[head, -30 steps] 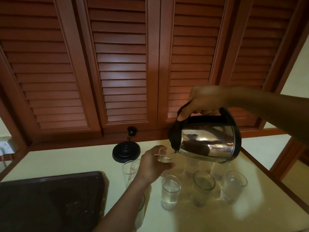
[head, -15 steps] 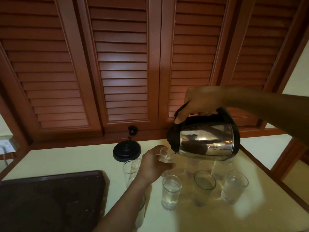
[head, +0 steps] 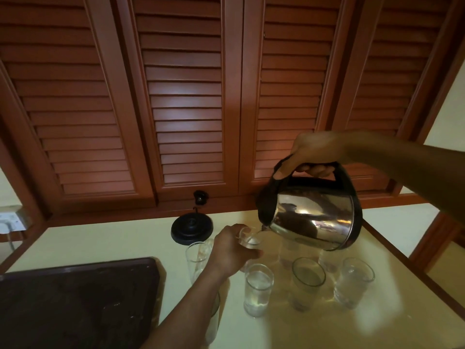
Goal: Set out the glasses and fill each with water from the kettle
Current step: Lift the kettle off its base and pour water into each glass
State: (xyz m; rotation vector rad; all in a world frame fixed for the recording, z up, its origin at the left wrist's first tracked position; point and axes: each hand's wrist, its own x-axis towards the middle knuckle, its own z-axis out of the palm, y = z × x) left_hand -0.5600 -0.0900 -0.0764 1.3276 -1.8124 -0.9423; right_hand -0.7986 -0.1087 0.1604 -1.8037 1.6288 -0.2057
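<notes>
My right hand (head: 312, 153) grips the black handle of a steel kettle (head: 314, 219), tilted with its spout down to the left. The spout sits over a clear glass (head: 249, 239) that my left hand (head: 230, 250) holds around its side. Several more clear glasses stand on the cream table (head: 113, 241): one with water (head: 258, 289) in front, a wider one (head: 308, 280) beside it, another (head: 353, 282) to the right, and a tall one (head: 197, 256) left of my hand. Others behind are partly hidden by the kettle.
The black kettle base (head: 191, 227) sits at the back of the table with its cord running to the wall. A dark tray (head: 75, 303) fills the near left. Wooden louvred shutters (head: 186, 96) rise behind. A wall socket (head: 11, 220) is at far left.
The kettle has stayed tilted over the held glass with only a slight shift. Both hands keep their holds.
</notes>
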